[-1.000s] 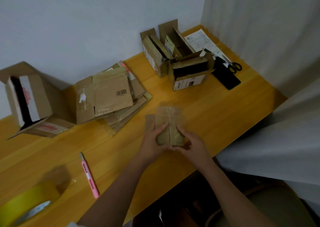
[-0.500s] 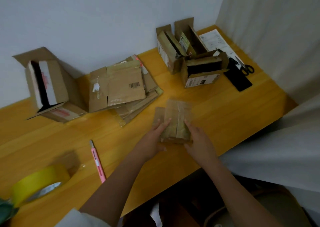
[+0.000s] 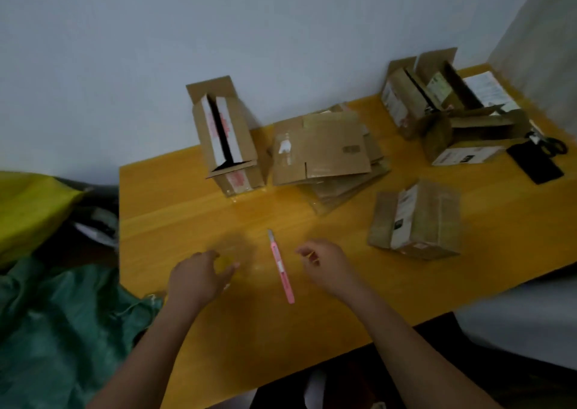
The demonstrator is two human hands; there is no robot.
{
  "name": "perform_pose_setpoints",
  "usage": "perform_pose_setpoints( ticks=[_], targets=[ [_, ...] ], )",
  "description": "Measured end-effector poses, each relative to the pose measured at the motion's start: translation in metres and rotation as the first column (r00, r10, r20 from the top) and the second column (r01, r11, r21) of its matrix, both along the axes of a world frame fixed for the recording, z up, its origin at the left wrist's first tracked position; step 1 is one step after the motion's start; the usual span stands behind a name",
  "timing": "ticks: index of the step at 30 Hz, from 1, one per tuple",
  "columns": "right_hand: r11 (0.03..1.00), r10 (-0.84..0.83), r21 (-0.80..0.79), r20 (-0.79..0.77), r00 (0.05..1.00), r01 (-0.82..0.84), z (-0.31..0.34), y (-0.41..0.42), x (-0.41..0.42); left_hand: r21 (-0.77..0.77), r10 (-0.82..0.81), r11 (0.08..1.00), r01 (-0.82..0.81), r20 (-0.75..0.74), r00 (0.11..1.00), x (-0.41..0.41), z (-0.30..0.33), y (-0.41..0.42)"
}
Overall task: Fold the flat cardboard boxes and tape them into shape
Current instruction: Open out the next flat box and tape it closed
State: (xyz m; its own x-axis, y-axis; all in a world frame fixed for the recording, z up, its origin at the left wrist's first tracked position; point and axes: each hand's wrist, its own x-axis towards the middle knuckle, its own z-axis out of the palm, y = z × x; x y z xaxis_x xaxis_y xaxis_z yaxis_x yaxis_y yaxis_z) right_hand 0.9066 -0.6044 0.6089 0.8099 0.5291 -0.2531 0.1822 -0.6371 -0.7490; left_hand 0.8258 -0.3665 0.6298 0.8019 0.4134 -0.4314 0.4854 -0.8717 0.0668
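Observation:
A small folded cardboard box (image 3: 418,221) stands by itself on the yellow table (image 3: 312,330), right of both hands. A stack of flat cardboard boxes (image 3: 324,152) lies behind it by the wall. My left hand (image 3: 199,274) rests low on the table, fingers spread over a blurred patch of yellow tape roll (image 3: 224,262); whether it grips the roll is unclear. My right hand (image 3: 327,262) hovers with loosely curled fingers and holds nothing. A pink utility knife (image 3: 282,268) lies between the hands.
A taller open box (image 3: 228,140) stands left of the stack. Several open boxes (image 3: 446,118), papers, scissors (image 3: 552,144) and a black flat object (image 3: 534,165) fill the far right corner. Green and yellow bags (image 3: 46,315) lie beyond the table's left edge.
Both hands let go of the small box, which now stands on the table, and moved left to the knife and tape. The view swung left.

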Motion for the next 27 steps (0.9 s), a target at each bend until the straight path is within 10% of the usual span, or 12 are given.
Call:
perform_pose_setpoints(
  ticks=[12, 21, 27],
  targets=[
    [0.977, 0.173, -0.127, -0.009, 0.985, -0.173, -0.075, 0.101, -0.036, -0.652, 0.333, 0.741, -0.158, 0.153, 0.93, -0.061, 0.0, 0.061],
    [0.985, -0.036, 0.116, -0.573, 0.818, 0.125, -0.073, 0.144, -0.045, -0.708, 0.341, 0.696, -0.118, 0.181, 0.922, -0.067, -0.013, 0.076],
    [0.995, -0.005, 0.086, -0.448, 0.894, 0.049, -0.074, 0.144, -0.051, -0.725, 0.314, 0.683, -0.086, 0.185, 0.931, -0.07, -0.013, 0.081]
  ],
)
